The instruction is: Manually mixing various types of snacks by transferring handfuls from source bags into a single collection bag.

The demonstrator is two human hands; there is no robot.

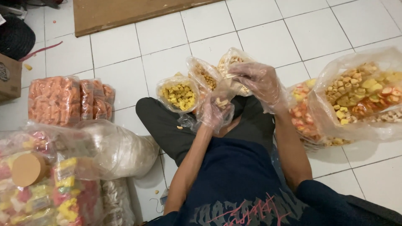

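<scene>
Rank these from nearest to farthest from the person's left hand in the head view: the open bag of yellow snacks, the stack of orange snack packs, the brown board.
1. Bag of yellow snacks, just beside the left hand.
2. Stack of orange snack packs, farther out on the floor.
3. Brown board, at the top edge.

1. Both hands, the left hand [214, 112] and the right hand [260, 83], wear thin, clear, crinkled plastic gloves reaching just past the wrists.
2. The forearms are bare; no sleeves reach them.
3. The top is dark navy, printed across the front with pale lettering and thin red scrawled lines.
4. The trousers are dark grey to black.
</scene>
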